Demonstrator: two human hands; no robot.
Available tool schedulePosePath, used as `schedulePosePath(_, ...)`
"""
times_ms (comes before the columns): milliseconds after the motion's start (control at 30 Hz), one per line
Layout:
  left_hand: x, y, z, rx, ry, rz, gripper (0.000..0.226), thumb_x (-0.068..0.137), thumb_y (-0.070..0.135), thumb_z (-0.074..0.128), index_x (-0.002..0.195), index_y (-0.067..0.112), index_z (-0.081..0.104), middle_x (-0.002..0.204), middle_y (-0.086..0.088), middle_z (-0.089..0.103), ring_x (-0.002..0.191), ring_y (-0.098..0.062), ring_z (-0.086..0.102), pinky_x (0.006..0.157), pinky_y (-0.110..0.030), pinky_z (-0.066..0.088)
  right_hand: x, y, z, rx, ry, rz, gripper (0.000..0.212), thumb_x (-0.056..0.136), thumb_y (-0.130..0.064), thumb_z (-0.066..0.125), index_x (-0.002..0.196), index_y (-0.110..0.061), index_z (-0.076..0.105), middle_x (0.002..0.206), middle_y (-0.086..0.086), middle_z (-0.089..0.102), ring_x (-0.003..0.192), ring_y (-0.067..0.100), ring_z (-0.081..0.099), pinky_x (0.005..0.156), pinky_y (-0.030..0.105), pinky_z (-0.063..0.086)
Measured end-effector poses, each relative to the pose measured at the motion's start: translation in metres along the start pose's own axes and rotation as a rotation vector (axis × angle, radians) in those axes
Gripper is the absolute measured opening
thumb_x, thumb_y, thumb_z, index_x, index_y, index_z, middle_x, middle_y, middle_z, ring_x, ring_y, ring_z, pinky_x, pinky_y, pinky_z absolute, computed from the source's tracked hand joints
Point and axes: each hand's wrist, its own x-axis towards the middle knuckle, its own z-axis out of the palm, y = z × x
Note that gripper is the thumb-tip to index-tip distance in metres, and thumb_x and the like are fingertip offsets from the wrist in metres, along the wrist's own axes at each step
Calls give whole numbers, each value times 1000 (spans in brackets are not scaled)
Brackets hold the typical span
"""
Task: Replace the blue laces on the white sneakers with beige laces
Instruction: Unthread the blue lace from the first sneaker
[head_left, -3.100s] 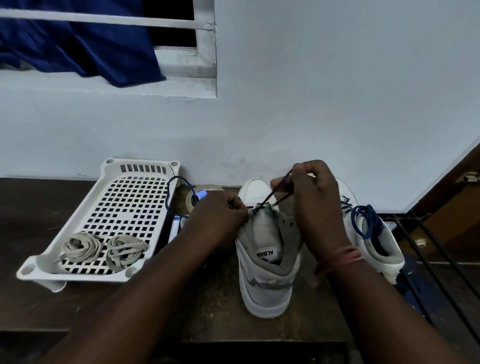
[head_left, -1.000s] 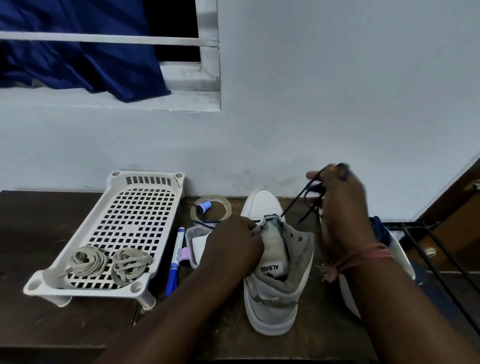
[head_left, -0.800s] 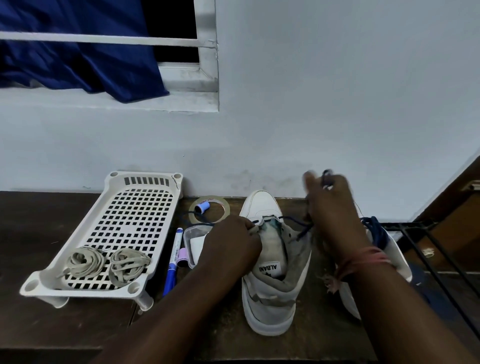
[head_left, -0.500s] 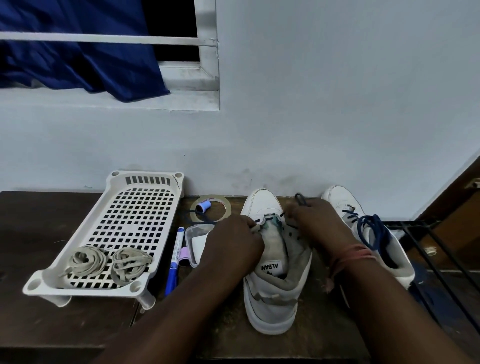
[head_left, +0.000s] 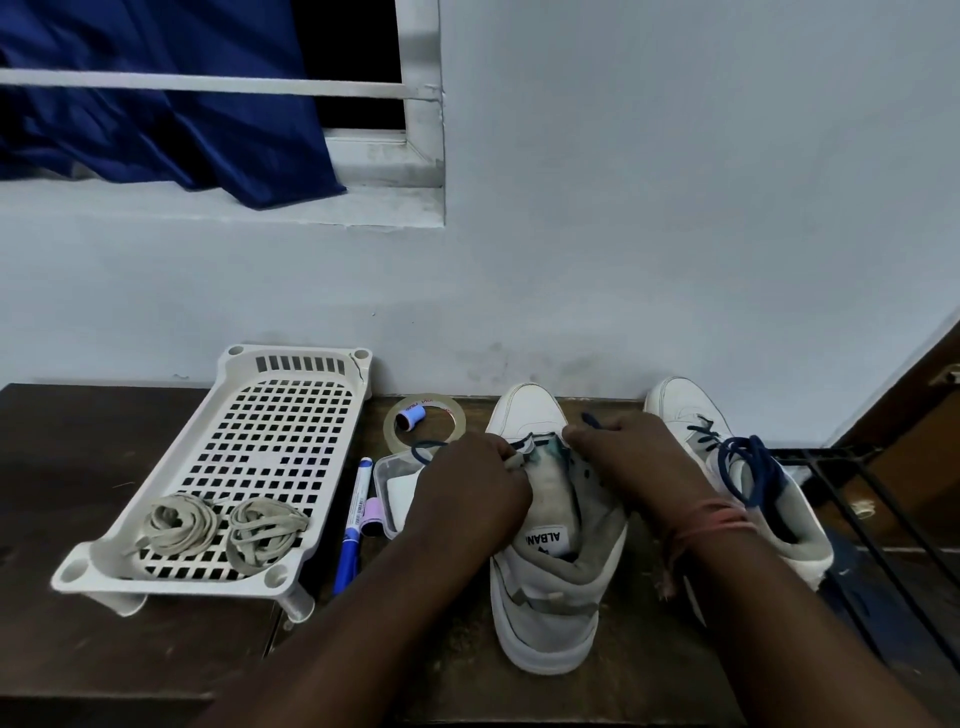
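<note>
A dark wooden table (head_left: 104, 467) with a worn, grainy top is set against a pale, matte plastered wall (head_left: 675, 208). Near its right end, a white sneaker (head_left: 550, 597) with a smooth rounded toe and a soft grey padded collar is stood upright, toe to the wall; a label is seen on its long tongue. The left hand (head_left: 470, 493) is curled around the left eyelet flap near the tongue's top, which is gripped between its fingers. The right hand (head_left: 639, 462) is curled at the right flap, and a thin, round dark blue lace (head_left: 592, 420) is pinched at its fingertips; a loop of the same cord is seen beyond the left hand. A band of pinkish thread is worn on the right wrist.

Just to the right, a second white sneaker (head_left: 753, 499) is stood, with a blue lace bundle (head_left: 753, 467) heaped loosely on its opening.

To the left, a white perforated plastic tray (head_left: 291, 364) with a square-grid floor is placed; two flat beige laces (head_left: 223, 527) are coiled in its near end. Between tray and shoe, a blue marker (head_left: 353, 525), a clear rectangular plastic box (head_left: 397, 483), a ring of clear tape (head_left: 423, 423) and a small blue thread spool (head_left: 410, 417) inside that ring are laid. A glossy blue curtain (head_left: 156, 104) is draped over the window sill.
</note>
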Motion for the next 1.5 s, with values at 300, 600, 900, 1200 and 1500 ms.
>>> schedulePosePath(300, 1, 0, 1, -2, 13, 2, 20, 90, 25, 57, 95, 22, 76, 87, 2, 73, 86, -15, 66, 77, -34, 54, -4, -19, -14, 814, 394, -200, 39, 102, -39, 50, 82, -7, 61, 65, 5, 57, 51, 17, 47, 49, 28, 40)
schedulePosePath(600, 0, 1, 0, -16, -4, 2, 20, 87, 22, 56, 92, 20, 76, 85, 1, 73, 86, -18, 67, 79, -39, 56, 3, 3, 2, 86, -18, 35, 23, 86, -30, 65, 70, -14, 68, 76, 9, 68, 79, 28, 68, 74, 35, 52)
schedulePosePath(900, 1, -1, 1, -35, -7, -3, 17, 89, 21, 58, 87, 21, 75, 76, 1, 70, 79, -16, 66, 64, -30, 48, -3, -18, -12, 784, 363, -162, 38, 105, -37, 45, 84, -11, 62, 64, 6, 58, 49, 17, 51, 51, 24, 41)
schedulePosePath(1200, 2, -2, 2, -54, -2, 11, 17, 89, 21, 58, 88, 21, 75, 75, 2, 70, 78, -15, 66, 65, -29, 47, 8, 6, 6, 50, -21, 61, 30, 90, -32, 59, 68, -12, 64, 52, 1, 58, 65, 27, 59, 66, 32, 46)
schedulePosePath(1500, 2, -3, 2, -61, -24, -11, 23, 87, 27, 57, 99, 24, 77, 86, 4, 74, 86, -14, 68, 72, -30, 51, 8, -8, -1, 683, 454, -184, 39, 101, -38, 49, 80, -5, 49, 66, 3, 44, 62, 21, 43, 63, 38, 38)
